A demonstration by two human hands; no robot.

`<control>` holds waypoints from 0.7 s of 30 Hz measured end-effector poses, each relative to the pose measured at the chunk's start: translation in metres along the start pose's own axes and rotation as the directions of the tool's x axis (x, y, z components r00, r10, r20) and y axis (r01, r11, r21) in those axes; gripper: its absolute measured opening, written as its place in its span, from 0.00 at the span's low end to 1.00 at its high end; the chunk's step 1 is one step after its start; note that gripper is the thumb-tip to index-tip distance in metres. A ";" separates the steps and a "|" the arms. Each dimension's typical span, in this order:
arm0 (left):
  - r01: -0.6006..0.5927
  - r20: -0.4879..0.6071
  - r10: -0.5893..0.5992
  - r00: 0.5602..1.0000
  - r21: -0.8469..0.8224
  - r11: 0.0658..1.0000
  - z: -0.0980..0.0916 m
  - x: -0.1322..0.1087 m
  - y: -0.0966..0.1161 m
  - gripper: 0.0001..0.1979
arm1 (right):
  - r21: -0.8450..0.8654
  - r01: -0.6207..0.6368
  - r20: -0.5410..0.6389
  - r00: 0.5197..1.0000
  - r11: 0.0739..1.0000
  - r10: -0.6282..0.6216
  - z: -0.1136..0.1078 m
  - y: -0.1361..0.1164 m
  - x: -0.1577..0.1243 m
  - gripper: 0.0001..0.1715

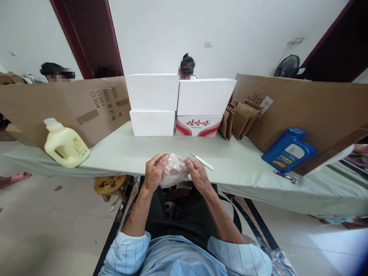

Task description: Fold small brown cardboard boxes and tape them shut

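Observation:
Between my hands, at the near edge of the table, is a crumpled clear plastic wrap (174,170); whether anything lies inside it I cannot make out. My left hand (155,170) pinches its left side between thumb and fingers. On the opposite side, my right hand (197,173) is closed on the plastic too, thumb on top. A white pen-like stick (202,161) lies on the table just beyond my right hand, apart from the plastic.
White boxes (152,92) stand stacked ahead, with folded cardboard (241,117) beside them. A yellow jug (67,143) is at left, a blue bottle (289,151) and a purple pen (284,176) at right. Cardboard panels (316,111) flank the table (115,153). Two people sit beyond.

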State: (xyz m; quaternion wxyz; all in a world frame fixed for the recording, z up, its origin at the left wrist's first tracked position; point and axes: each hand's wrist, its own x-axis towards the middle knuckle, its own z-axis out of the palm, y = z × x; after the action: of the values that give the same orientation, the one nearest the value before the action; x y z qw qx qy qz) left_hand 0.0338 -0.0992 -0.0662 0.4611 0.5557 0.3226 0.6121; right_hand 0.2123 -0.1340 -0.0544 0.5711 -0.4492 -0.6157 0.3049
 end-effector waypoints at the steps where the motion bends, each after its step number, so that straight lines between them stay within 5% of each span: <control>1: -0.008 0.006 0.008 1.000 0.024 1.000 -0.001 0.000 0.002 0.18 | 0.000 -0.006 0.005 1.000 1.000 0.006 0.000 0.001 -0.001 0.35; 4: 0.037 0.104 -0.038 0.994 0.015 0.999 -0.009 0.000 0.010 0.22 | -0.034 0.017 -0.007 1.000 0.999 -0.017 -0.001 0.000 -0.001 0.34; 8: 0.286 0.290 -0.223 0.931 -0.195 0.938 -0.019 0.002 0.013 0.39 | -0.077 0.078 0.058 0.996 0.994 -0.073 -0.001 -0.007 0.001 0.32; 11: 0.378 0.350 -0.291 0.890 -0.216 0.900 -0.018 0.003 0.008 0.37 | -0.107 0.106 0.077 0.992 0.989 -0.098 -0.001 -0.007 0.006 0.33; 15: 0.301 0.279 -0.235 0.931 -0.223 0.927 -0.012 0.002 0.003 0.27 | 0.035 -0.012 0.049 0.999 0.999 0.010 -0.006 0.005 0.005 0.33; 21: 0.235 0.173 -0.197 0.965 -0.240 0.942 -0.010 0.002 0.003 0.26 | 0.226 -0.158 0.051 0.987 0.961 0.151 -0.004 0.022 -0.009 0.34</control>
State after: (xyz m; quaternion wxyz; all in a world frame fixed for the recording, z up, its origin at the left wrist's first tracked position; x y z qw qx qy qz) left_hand 0.0232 -0.0975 -0.0642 0.6165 0.4955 0.2642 0.5519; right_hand 0.2204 -0.1335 -0.0770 0.5833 -0.4218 -0.5488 0.4250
